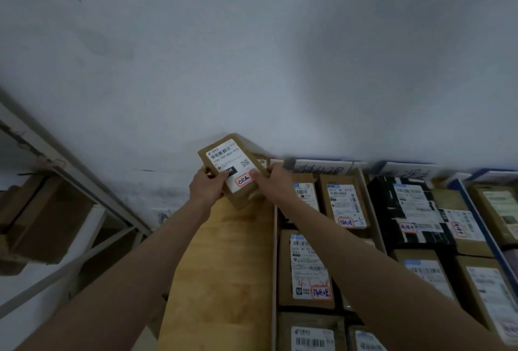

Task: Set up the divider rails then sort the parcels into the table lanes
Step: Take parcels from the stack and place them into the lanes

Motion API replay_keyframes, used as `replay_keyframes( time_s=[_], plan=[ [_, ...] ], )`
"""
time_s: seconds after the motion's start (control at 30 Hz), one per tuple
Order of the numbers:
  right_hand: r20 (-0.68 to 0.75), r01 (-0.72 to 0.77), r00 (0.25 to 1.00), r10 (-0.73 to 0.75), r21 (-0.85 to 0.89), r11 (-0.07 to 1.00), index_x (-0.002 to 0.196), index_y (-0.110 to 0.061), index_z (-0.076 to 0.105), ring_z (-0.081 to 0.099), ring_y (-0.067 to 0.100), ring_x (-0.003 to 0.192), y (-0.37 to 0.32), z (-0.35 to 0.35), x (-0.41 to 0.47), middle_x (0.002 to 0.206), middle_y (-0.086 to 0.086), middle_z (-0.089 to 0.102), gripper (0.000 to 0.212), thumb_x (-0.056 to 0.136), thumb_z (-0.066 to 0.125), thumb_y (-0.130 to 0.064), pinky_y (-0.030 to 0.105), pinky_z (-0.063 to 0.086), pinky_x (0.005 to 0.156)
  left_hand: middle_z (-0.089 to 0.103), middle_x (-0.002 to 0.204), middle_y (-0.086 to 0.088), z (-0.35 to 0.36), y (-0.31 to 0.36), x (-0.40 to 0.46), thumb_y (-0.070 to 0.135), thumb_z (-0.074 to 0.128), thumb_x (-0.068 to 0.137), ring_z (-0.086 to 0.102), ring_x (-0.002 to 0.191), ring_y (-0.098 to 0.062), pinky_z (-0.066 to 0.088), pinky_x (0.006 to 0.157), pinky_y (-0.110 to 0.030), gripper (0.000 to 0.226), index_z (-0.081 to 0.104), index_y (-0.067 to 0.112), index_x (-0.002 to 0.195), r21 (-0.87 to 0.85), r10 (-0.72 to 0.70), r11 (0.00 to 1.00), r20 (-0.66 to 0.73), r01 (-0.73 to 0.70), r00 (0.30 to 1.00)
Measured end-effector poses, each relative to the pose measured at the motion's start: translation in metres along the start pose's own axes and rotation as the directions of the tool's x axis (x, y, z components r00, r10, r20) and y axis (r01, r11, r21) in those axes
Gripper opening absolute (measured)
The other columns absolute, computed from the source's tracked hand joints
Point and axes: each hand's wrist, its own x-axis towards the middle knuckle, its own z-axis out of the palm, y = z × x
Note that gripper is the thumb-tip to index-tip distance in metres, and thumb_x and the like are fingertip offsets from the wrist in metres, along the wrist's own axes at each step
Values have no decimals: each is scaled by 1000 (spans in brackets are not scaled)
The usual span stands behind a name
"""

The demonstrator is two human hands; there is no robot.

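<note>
Nearest, brown parcels (307,269) packed label-up in lanes right of a pale divider rail (273,266). Left of it, a bare wooden counter (221,266) lane. Farther out, left hand (206,186) and right hand (270,179) both gripping a small cardboard parcel (229,165), thumbs curled onto its white label, lifted and tilted above the lane's far end. Beyond, handwritten lane signs (322,167) against a grey wall (252,56); metal shelving (70,182) far left.
</note>
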Motion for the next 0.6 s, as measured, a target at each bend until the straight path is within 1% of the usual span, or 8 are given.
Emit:
replay_keyframes(
  time_s=[0.1,0.17,0.23,0.33,0.4,0.47,0.57,0.6],
  plan=[
    [55,-21,998,23,-51,998,120,-3,62,67,19,97,-8,-7,-18,114,8,66,46,95,59,-41,33,59,82,66,123,-9,-7,6,-14,21,59,98,67,103,-26,57,71,-30,37,54,11,133,67,53,996,43,-56,998],
    [101,-46,993,57,-108,993,118,-2,64,67,18,89,-17,-13,-34,107,7,69,48,98,53,-45,31,59,77,66,124,-9,-12,12,-26,20,58,98,66,105,-27,58,82,-38,36,56,12,133,119,85,989,61,-92,994],
    [114,-48,991,70,-185,982,118,-2,64,67,23,96,-28,-19,-50,111,10,69,49,99,49,-45,36,58,84,65,125,-9,-19,20,-40,19,56,98,64,109,-27,54,95,-45,36,57,13,133,188,119,973,89,-134,989],
    [75,-98,992,105,-89,991,124,-3,61,63,20,99,-45,-31,-76,120,11,66,43,99,53,-38,27,55,77,64,128,-6,-31,38,-66,27,54,99,63,112,-26,51,99,-45,40,55,15,137,245,149,952,152,-183,977],
    [41,-111,993,112,-32,993,127,-3,59,64,23,107,-58,-41,-95,123,11,65,41,99,54,-34,31,56,88,64,130,-5,-41,54,-87,33,51,100,61,113,-24,49,100,-40,41,56,16,137,304,216,915,186,-265,958],
    [8,-87,996,87,10,996,126,-3,58,64,23,107,-72,-51,-118,123,11,65,38,100,53,-30,32,55,93,62,134,-6,-53,70,-106,33,49,101,59,118,-24,44,101,-33,40,59,14,134,463,354,786,205,-409,912],
    [-61,-61,996,59,-29,998,122,-4,60,62,17,93,-82,-60,-161,118,9,66,36,101,51,-31,24,54,75,55,141,-9,-77,81,-140,38,44,103,53,127,-26,40,107,-38,46,54,12,139,666,472,534,278,-522,837],
    [-84,-62,995,58,-52,997,122,-4,60,63,18,93,-81,-61,-176,116,9,67,37,100,51,-33,25,54,74,52,143,-9,-85,80,-152,41,41,103,50,129,-27,40,107,-40,48,52,13,141,709,479,454,316,-540,819]
  ],
)
